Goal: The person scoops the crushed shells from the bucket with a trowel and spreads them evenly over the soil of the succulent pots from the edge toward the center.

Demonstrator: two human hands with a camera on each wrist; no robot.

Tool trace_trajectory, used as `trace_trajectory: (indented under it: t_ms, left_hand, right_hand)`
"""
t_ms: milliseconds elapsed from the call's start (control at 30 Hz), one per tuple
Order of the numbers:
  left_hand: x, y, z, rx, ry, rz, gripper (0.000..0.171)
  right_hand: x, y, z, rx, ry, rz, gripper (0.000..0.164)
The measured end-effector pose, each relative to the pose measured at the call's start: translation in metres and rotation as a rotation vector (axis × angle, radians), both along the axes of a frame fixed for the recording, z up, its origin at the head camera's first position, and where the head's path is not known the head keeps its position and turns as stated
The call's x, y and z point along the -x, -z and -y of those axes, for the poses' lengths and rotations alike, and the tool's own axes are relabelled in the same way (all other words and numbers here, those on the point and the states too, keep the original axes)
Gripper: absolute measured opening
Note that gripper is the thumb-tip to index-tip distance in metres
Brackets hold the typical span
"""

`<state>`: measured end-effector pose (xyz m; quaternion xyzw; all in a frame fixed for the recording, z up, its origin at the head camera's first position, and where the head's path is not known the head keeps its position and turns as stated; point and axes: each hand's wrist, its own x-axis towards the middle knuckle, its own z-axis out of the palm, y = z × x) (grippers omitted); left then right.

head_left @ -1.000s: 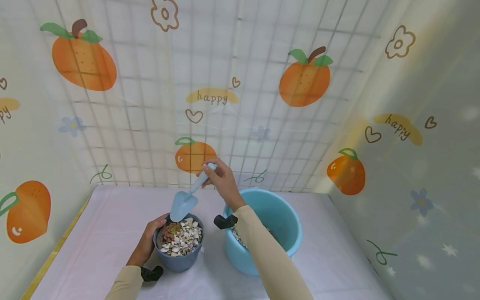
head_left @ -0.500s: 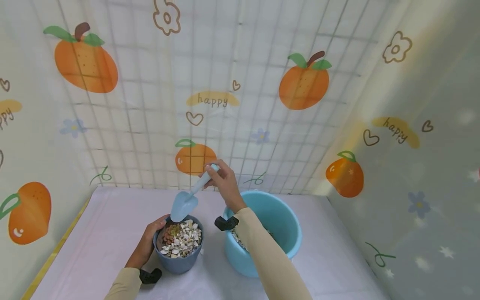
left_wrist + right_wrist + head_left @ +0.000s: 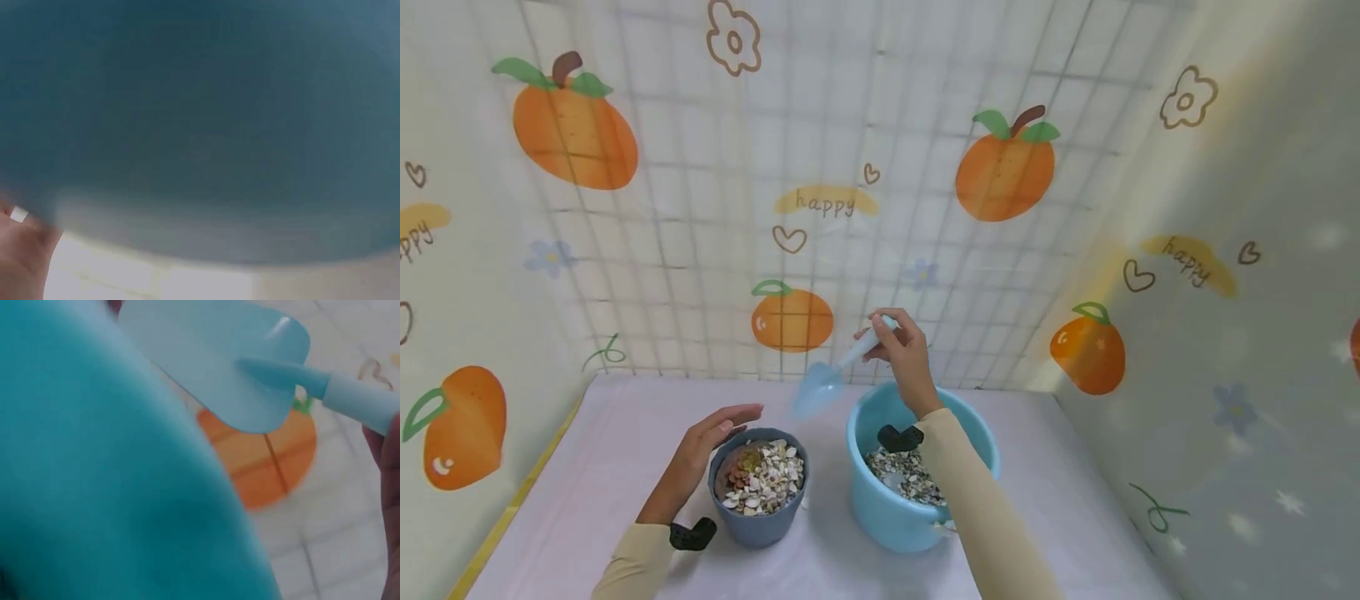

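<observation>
My right hand (image 3: 904,354) grips the handle of a light blue hand trowel (image 3: 820,387), its blade pointing down and left between the two containers. In the right wrist view the trowel blade (image 3: 219,359) shows bare. A blue-grey flower pot (image 3: 758,527) stands on the left, with a small reddish-green succulent (image 3: 745,467) among whitish shell pieces (image 3: 771,483). Just off the pot's upper left rim is my left hand (image 3: 700,446), its fingers extended. The pot wall (image 3: 200,125) fills most of the left wrist view.
A larger turquoise bucket (image 3: 895,525) holding shell and gravel bits (image 3: 910,479) stands right of the pot. A white cloth (image 3: 647,408) covers the table. Behind it hangs a fruit-print curtain (image 3: 880,250) over a wire grid.
The trowel, held by my right hand, has moved right from above the pot towards the bucket. My left hand has let go of the pot's rim and straightened its fingers.
</observation>
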<state>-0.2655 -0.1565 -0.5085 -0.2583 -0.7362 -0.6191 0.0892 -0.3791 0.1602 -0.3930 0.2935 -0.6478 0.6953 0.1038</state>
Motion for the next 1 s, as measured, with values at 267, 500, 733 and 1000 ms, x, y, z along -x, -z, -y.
trace_trajectory:
  t_ms: [267,500,733,1000]
  left_hand:
    - [-0.014,-0.034,-0.033,0.064,0.060,-0.140,0.042]
    - [-0.020,-0.047,-0.066,0.104,0.135,-0.164,0.043]
    - [-0.025,-0.039,-0.093,0.164,0.118,-0.073,0.043]
    - [-0.032,-0.030,-0.130,0.248,0.117,-0.109,0.045]
  right_hand:
    - [-0.007,-0.006,-0.058,0.025,0.151,-0.024,0.030]
    - [-0.014,-0.012,-0.089,-0.011,0.187,-0.048,0.028]
    - [-0.026,0.003,-0.109,-0.214,0.186,0.110,0.029]
    - [-0.043,0.017,-0.113,-0.631,0.094,0.315,0.025]
